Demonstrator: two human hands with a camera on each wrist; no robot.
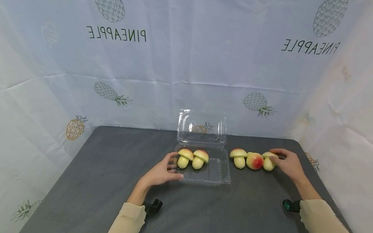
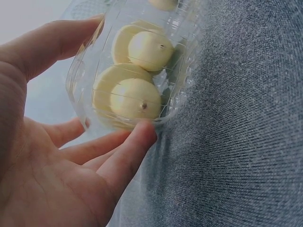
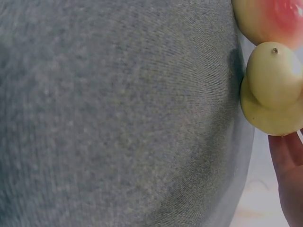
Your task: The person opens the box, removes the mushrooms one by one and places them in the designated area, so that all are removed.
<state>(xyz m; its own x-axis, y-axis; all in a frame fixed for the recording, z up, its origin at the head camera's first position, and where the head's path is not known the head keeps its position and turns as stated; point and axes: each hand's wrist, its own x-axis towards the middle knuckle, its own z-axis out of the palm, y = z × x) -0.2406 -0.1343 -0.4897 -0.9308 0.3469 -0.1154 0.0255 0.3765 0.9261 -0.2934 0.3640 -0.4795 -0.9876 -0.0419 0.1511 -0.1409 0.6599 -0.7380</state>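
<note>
A transparent plastic clamshell box [image 1: 219,168] lies on the dark table with its lid raised at the back. Two toy mushrooms, a left one [image 1: 183,162] and a right one [image 1: 198,163], sit side by side in its left part. My left hand [image 1: 162,170] grips the box's left end, thumb at the front corner; the left wrist view shows fingertips [image 2: 146,132] against its wall. Right of the box, my right hand [image 1: 288,163] holds the rightmost mushroom [image 3: 275,78], pale yellow with a round stem, between thumb and fingers. Part of that hand lies outside the right wrist view.
Beside the held mushroom lies a red-and-yellow toy peach [image 1: 255,161], then another mushroom [image 1: 238,158] nearer the box. A white cloth with pineapple prints [image 1: 192,57] hangs behind the dark table [image 1: 217,217] and at both sides. Black devices sit at both wrists.
</note>
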